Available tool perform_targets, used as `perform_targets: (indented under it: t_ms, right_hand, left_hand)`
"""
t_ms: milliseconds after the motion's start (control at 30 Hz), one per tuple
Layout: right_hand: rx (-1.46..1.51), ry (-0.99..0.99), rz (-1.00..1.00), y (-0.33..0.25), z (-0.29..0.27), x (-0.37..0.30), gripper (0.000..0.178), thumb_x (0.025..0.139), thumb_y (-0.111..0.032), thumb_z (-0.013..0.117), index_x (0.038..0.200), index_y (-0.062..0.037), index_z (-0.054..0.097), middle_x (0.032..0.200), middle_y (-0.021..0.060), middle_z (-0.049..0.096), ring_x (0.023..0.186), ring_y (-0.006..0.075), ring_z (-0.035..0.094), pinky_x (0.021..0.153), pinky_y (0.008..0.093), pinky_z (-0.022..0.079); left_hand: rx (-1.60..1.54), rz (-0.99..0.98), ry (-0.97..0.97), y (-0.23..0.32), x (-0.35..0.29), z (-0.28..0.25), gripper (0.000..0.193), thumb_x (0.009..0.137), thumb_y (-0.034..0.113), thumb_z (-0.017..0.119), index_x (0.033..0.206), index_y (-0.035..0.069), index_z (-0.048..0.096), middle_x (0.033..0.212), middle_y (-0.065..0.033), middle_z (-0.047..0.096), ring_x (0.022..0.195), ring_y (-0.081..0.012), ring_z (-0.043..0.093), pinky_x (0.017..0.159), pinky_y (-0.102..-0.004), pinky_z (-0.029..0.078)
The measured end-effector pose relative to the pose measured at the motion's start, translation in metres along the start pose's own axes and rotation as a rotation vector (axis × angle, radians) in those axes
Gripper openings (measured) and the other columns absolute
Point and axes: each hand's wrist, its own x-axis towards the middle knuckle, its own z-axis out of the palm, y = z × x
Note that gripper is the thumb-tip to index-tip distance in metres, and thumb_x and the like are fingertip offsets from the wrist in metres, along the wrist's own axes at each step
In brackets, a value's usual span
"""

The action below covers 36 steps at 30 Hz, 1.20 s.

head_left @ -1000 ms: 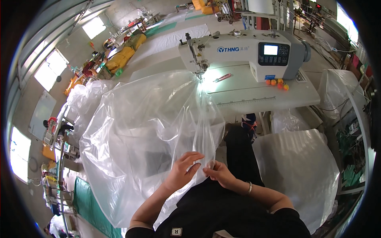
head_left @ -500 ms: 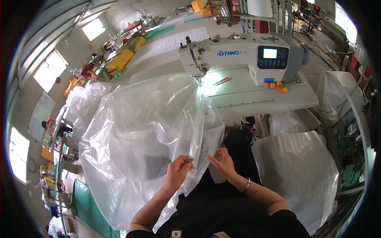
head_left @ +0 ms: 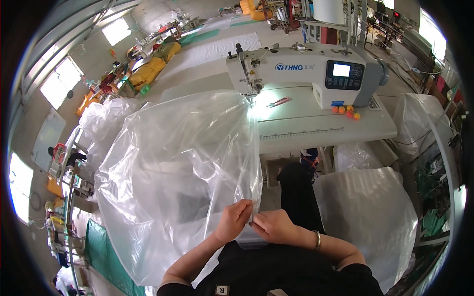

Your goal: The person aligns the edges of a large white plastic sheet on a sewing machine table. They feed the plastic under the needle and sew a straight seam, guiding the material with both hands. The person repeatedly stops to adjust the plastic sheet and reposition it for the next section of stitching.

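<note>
A large clear plastic sheet (head_left: 168,148) spreads from under the needle of a white sewing machine (head_left: 296,64) down toward my lap. Its right edge runs nearly straight from the needle area to my fingers. My left hand (head_left: 234,220) is closed in a pinch on that edge. Close beside it on the right, my right hand (head_left: 274,226), with a bracelet at the wrist, is closed on the same edge, knuckles up. The fingertips of both hands nearly meet. The machine's lamp lights the bed around the needle.
On the machine table lie red-handled thread snips (head_left: 279,101) and several small orange-yellow balls (head_left: 349,111). A stack of clear plastic sheets (head_left: 368,217) rests to my right. At left are bundled plastic (head_left: 108,116) and a green tarp (head_left: 111,256). A thread cone (head_left: 328,11) stands behind the machine.
My right hand has moved left and closed on the sheet's edge beside my left hand, which has shifted slightly right. The loose right flap has been drawn in, leaving the edge straighter.
</note>
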Motion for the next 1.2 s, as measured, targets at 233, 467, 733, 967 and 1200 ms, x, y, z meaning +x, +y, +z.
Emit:
perform_targets:
  t_ms: [233, 467, 733, 967, 1200]
  right_hand:
    - [-0.028, -0.236, -0.069, 0.011, 0.001, 0.021, 0.024, 0.089, -0.022, 0.064, 0.079, -0.0018, 0.055, 0.073, 0.0097, 0.062, 0.063, 0.0241, 0.063, 0.053, 0.0362, 0.047]
    - [0.683, 0.197, 0.461, 0.123, 0.088, 0.106, 0.021, 0.098, -0.017, 0.051, 0.095, -0.0017, 0.064, 0.081, 0.0049, 0.066, 0.073, 0.0195, 0.063, 0.070, 0.0348, 0.051]
    - [-0.110, -0.280, 0.131, 0.127, 0.073, 0.071, 0.026, 0.094, -0.023, 0.056, 0.099, 0.0015, 0.064, 0.077, 0.0145, 0.067, 0.069, 0.0320, 0.066, 0.063, 0.0401, 0.052]
    - [-0.477, 0.200, 0.496, 0.161, -0.026, 0.184, 0.019, 0.083, -0.016, 0.062, 0.082, 0.0033, 0.062, 0.070, 0.0211, 0.064, 0.067, 0.0352, 0.065, 0.064, 0.0440, 0.052]
    - [-0.684, -0.018, 0.528, 0.157, -0.005, 0.172, 0.025, 0.080, -0.011, 0.061, 0.099, 0.0051, 0.059, 0.070, 0.0241, 0.063, 0.070, 0.0386, 0.066, 0.066, 0.0476, 0.053]
  left_hand:
    - [-0.203, -0.223, 0.066, -0.015, -0.005, -0.011, 0.011, 0.092, 0.008, 0.059, 0.096, -0.003, 0.060, 0.067, -0.0134, 0.058, 0.057, -0.0122, 0.053, 0.053, -0.0277, 0.042]
    - [0.412, 0.485, -0.054, 0.040, 0.032, -0.045, 0.007, 0.084, 0.006, 0.059, 0.083, -0.001, 0.057, 0.070, -0.0107, 0.058, 0.061, -0.0233, 0.062, 0.051, -0.0336, 0.047]
    - [0.424, 0.301, -0.163, -0.001, 0.011, -0.030, 0.009, 0.085, 0.010, 0.057, 0.082, 0.003, 0.053, 0.067, -0.0140, 0.054, 0.063, -0.0355, 0.059, 0.055, -0.0433, 0.047]
    - [0.186, 0.356, -0.119, -0.005, 0.016, -0.019, 0.008, 0.085, 0.007, 0.057, 0.082, 0.002, 0.051, 0.064, -0.0163, 0.054, 0.061, -0.0364, 0.059, 0.054, -0.0452, 0.047]
    - [0.134, 0.273, -0.128, -0.025, 0.020, -0.024, 0.009, 0.085, 0.007, 0.061, 0.090, 0.001, 0.060, 0.071, -0.0166, 0.061, 0.063, -0.0353, 0.061, 0.055, -0.0424, 0.048]
